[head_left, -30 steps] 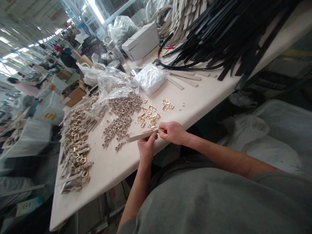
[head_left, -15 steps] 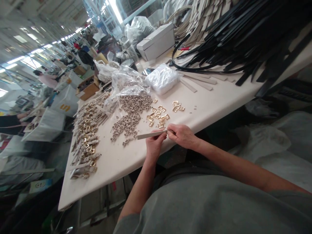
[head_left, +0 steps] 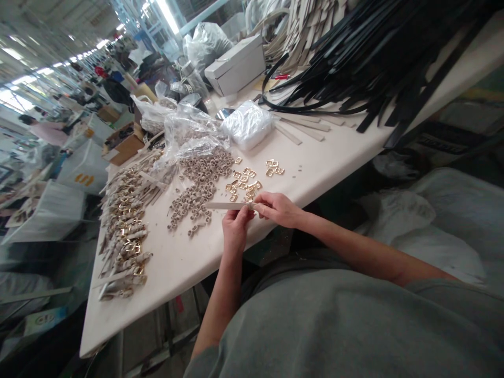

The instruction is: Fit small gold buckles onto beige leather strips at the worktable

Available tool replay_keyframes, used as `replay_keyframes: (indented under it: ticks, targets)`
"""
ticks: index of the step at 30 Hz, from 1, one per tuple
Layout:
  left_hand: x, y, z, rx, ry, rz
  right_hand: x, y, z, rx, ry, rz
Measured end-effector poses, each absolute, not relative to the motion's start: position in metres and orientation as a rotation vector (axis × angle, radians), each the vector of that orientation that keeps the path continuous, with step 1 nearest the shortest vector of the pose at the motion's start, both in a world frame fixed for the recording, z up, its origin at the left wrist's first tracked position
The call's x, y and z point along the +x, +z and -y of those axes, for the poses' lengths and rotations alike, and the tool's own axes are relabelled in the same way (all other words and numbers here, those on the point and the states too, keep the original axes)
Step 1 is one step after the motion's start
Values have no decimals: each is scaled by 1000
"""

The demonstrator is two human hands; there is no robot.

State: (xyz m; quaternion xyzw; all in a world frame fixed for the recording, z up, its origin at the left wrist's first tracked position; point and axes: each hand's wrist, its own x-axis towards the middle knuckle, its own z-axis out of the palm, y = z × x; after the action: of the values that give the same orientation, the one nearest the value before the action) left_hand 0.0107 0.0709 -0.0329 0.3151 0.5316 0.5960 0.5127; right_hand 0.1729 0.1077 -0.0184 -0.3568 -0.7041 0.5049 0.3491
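Note:
A short beige strap (head_left: 221,206) is held level above the table's near edge, its free end reaching left. My left hand (head_left: 235,224) pinches it from below, thumb on top. At its right end, my right hand (head_left: 277,209) is closed on the strap, close against the left hand; what lies under those fingers is hidden. Just beyond the hands lie gold buckles (head_left: 244,181), with a smaller group of gold buckles (head_left: 273,167) to the right. Left of them spreads a heap of small beige strap loops (head_left: 205,178).
Finished-looking beige straps with gold buckles (head_left: 128,226) line the table's left side. Behind are clear plastic bags (head_left: 248,123), a white box (head_left: 236,65) and a cardboard box (head_left: 124,143). Black straps (head_left: 346,68) pile at the back right. A person (head_left: 47,128) is far left.
The strap has turned slightly, from sloping down leftward to nearly level. My right fingers have straightened somewhat along its end. The whole view has shifted a little to the right.

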Motion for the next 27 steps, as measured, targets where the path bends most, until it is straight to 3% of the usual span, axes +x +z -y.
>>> replay_keyframes:
  ticks: [6, 14, 20, 27]
  targets:
    - [11, -28, -73, 641, 1439, -1214, 175, -23, -109, -874, 1513, 1630]
    - [1, -17, -68, 470, 1515, -1156, 181, -21, -108, -966, 1443, 1602]
    - [-76, -1, -87, 333, 1804, -1142, 191, -39, -127, -1189, 1029, 1769]
    - [-183, 18, -124, 154, 2051, -1205, 189, -56, -130, -1050, 285, 2033]
